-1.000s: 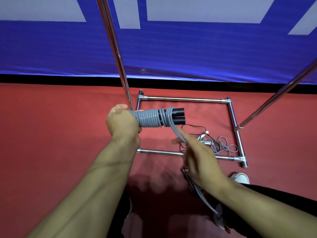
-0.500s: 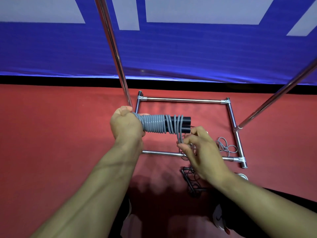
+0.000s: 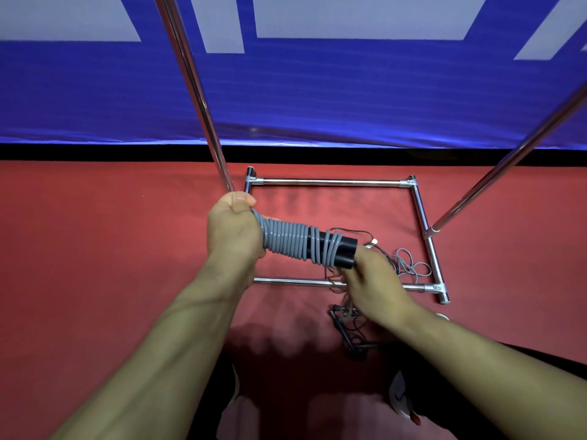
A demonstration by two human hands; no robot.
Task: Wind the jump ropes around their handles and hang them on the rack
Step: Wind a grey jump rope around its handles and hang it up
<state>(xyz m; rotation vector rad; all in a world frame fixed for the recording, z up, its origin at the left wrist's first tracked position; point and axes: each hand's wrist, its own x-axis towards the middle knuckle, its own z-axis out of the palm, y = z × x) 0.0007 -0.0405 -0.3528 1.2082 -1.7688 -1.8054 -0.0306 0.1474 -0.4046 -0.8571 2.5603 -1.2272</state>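
Handles (image 3: 341,250), black, wound with grey jump rope (image 3: 287,241), held level above the rack (image 3: 330,182) base. Left hand (image 3: 233,228) grips the wound end; right hand (image 3: 373,282) pinches the rope's loose end under the handles. More ropes (image 3: 409,266) lie on the floor (image 3: 95,249).

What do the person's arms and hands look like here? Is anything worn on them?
Both forearms are bare up to the picture's lower edge: no sleeves, watch or bracelet show. The left hand and the right hand wear no gloves, and no rings are visible on either.
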